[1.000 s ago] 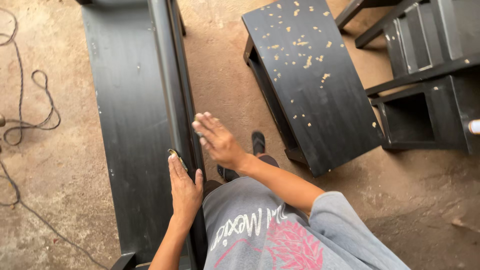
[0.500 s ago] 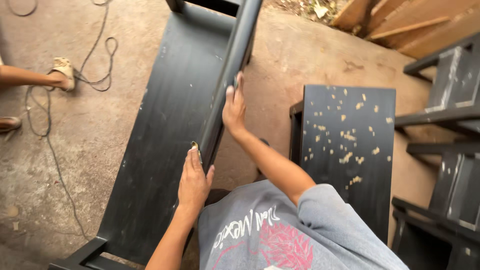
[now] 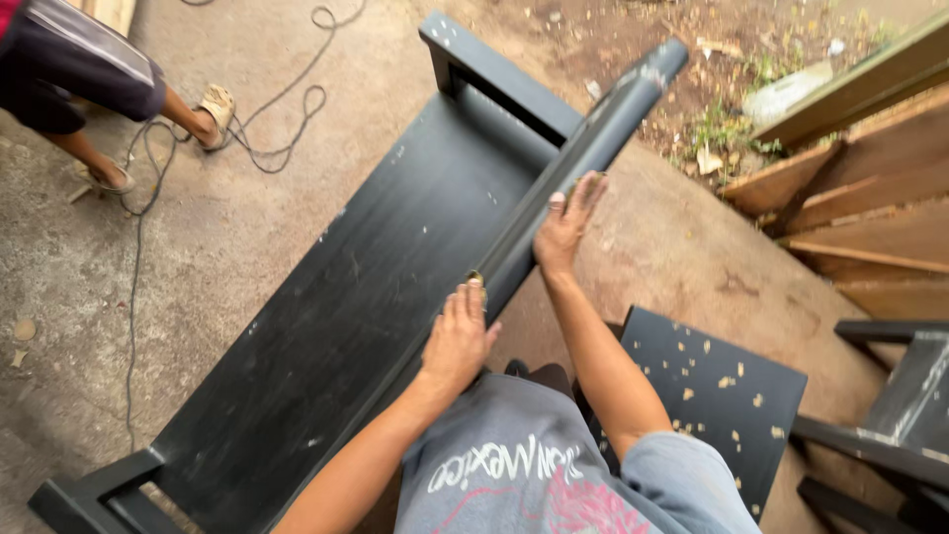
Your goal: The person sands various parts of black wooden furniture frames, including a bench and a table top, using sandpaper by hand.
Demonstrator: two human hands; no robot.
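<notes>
From the head camera, a long black bench [image 3: 366, 297] lies across the concrete floor [image 3: 198, 247], its raised back rail [image 3: 583, 158] running along the near edge. The left hand [image 3: 457, 341] rests flat on that rail with fingers together, pressing a small pad [image 3: 476, 280]; the right hand [image 3: 565, 225] lies open further up the rail. A small black table [image 3: 722, 396] flecked with chips stands just beside the person, and a cable [image 3: 257, 138] trails near another person's sandalled feet [image 3: 213, 109].

My grey printed shirt [image 3: 524, 475] at the bottom, a small black panel flecked with pale chips [image 3: 727, 396] by my right side, black cable [image 3: 267, 138] looping over the concrete floor [image 3: 198, 257], another person's sandalled feet [image 3: 213, 104], stacked planks [image 3: 870, 218], perhaps a chair frame [image 3: 890, 435] far right.
</notes>
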